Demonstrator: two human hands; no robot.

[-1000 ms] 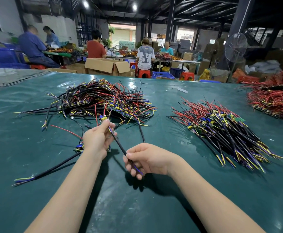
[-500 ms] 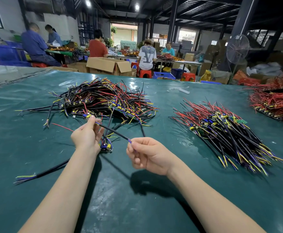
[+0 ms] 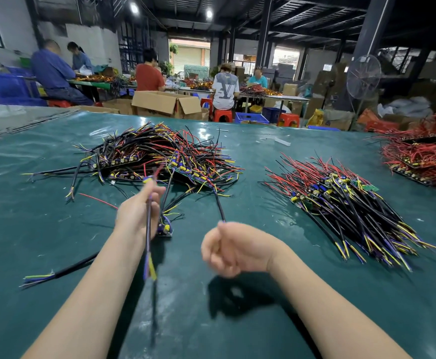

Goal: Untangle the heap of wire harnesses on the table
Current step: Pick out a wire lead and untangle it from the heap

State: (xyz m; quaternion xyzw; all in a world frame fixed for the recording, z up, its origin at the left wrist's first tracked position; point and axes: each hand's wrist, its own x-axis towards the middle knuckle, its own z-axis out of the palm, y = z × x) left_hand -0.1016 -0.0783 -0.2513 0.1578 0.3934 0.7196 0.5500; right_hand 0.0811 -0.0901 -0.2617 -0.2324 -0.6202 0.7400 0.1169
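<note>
On the green table [image 3: 30, 229], left of centre and toward the far side: tangled heap [image 3: 157, 156] of black, red and yellow wires, small boards mixed in, strands trailing out on all sides.

Just near of the heap, left hand [image 3: 138, 212] raised, fingers closed around one harness [image 3: 148, 229]. Its component end shows above the fingertips, and its black cable runs toward the near edge over the wrist, ending in yellow and purple tips. Motion-blurred.

Right hand [image 3: 235, 250] to the right of it, fingers curled in. A black lead from the heap ends right at its top edge; cannot tell whether it is pinched.

Small board [image 3: 165, 229] with capacitors lies touching the left hand's right side. Loose cable [image 3: 64, 270] at near left.

Right of centre: combed bundle [image 3: 346, 206], ends pointing near-right. Far right: red-wire pile [image 3: 424, 156].

Beyond the table: cardboard box [image 3: 165, 102], standing fan [image 3: 363, 76], seated workers [image 3: 224, 89] at benches.
</note>
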